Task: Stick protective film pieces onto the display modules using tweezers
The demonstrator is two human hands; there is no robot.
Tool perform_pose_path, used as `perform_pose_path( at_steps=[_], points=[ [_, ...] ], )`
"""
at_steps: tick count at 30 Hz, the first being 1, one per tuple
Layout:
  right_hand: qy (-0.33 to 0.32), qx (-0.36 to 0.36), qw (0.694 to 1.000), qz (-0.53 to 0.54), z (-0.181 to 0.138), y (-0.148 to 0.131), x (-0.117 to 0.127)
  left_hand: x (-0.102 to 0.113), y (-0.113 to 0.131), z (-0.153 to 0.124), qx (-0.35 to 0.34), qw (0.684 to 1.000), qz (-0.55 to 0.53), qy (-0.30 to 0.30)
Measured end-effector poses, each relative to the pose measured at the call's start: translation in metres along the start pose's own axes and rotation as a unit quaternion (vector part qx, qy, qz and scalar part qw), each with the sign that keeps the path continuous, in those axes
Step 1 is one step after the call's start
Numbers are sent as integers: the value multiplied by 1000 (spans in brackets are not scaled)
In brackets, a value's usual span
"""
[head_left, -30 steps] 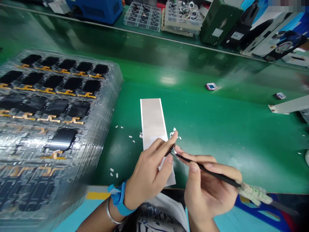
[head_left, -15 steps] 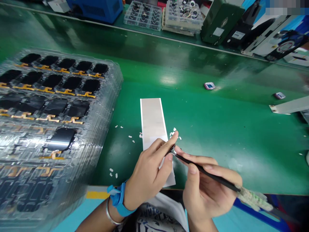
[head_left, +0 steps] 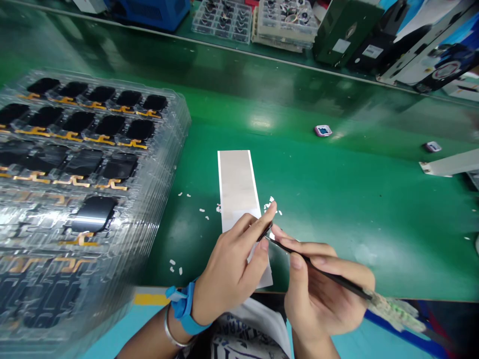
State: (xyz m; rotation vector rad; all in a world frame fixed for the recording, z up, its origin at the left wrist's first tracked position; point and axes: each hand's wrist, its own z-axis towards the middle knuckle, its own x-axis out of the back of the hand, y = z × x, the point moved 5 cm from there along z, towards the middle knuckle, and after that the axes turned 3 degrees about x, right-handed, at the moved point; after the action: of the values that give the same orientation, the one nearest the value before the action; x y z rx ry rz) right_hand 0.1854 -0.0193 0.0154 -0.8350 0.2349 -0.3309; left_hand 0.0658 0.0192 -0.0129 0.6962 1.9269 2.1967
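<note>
My left hand [head_left: 228,269] pinches a small dark part [head_left: 265,232] between thumb and forefinger, over a pale strip of backing sheet [head_left: 236,184]. My right hand [head_left: 322,294] grips black tweezers [head_left: 322,267], whose tips meet that part beside my left fingers. Tiny white flecks [head_left: 269,205] lie on the green mat around the strip. To the left stands a stack of clear trays [head_left: 175,129] holding rows of black screens with gold flex cables. One screen [head_left: 90,213] sits nearest my left hand.
A blue strap and a metal bangle circle my left wrist. Small pink-rimmed pieces [head_left: 323,130] lie on the green bench mat [head_left: 337,209]. A white bar [head_left: 449,164] juts in at the right. Trays of parts [head_left: 288,20] and a blue machine [head_left: 149,10] stand along the far shelf.
The view has tilted slightly, shifting the scene upward. The rear of the tweezers has dropped a little, while both hands stay on the small part.
</note>
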Motion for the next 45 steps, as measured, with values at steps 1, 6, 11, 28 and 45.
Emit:
perform_pose_path(
  at_steps=[1,6,11,28,45],
  points=[
    [0,2,1000,0,0,0,0,0,0,0,-1,1000,-1,0],
    [3,-12,1000,-11,0,1,0,0,1,0,-4,1000,2,0],
    [28,-33,999,-3,2,1,2,1,1,2,2,998,55,12],
    [-1,-18,999,-27,-1,2,3,-2,1,5,0,994,110,11],
    [-327,-89,932,-128,52,20,-6,15,11,-2,74,994,-44,68]
  ],
)
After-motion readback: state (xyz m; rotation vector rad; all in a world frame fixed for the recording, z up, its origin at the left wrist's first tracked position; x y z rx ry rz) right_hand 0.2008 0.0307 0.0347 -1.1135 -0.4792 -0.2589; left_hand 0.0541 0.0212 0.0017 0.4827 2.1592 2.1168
